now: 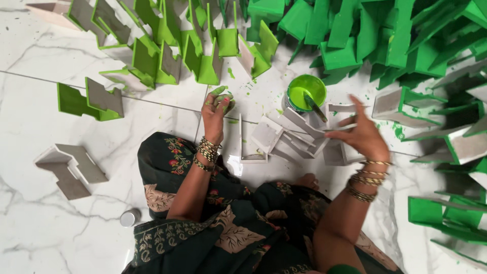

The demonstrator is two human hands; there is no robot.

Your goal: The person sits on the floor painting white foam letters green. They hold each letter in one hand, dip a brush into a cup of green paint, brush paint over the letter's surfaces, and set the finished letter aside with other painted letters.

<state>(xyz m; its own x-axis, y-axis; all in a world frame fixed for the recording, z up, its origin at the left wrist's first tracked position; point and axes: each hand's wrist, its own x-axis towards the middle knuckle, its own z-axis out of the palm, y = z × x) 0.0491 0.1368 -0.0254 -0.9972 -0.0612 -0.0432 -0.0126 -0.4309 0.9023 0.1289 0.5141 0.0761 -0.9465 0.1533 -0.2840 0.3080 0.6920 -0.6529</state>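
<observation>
Hovering over the floor [30,238], the left hand [217,109] was loosely curled and held nothing; its fingertips [221,92] were smeared green. The right hand [360,134] was up and motion-blurred, fingers spread, just beside a white piece [339,108]. Couldn't tell whether it touched it; no pinch was visible.

Between the hands sat the unpainted cluster [289,137], white angled pieces leaning on each other, right in front of the person's knees. Just beyond it was the paint pot [299,90], holding green paint, with a brush [315,106] standing in it and neither hand on it.

My read on the step: between pieces, brush parked, hands sorting the white stock. Any pick from that cluster would call for a clean lift of one piece, since they interlock, and wet fingers would mark a bare face.

Counts:
- pot: 1
- brush: 1
- white pieces in the cluster: four or five, overlap blocked an exact count
- grey unpainted piece [71,170] off to the left, well apart: 1
- part-painted piece [91,101] alone at left: 1
- small round silver lid [129,218] by the knee: 1
- green painted pieces [203,61] in rows along the top and piled at right: dozens, too many to count.
</observation>
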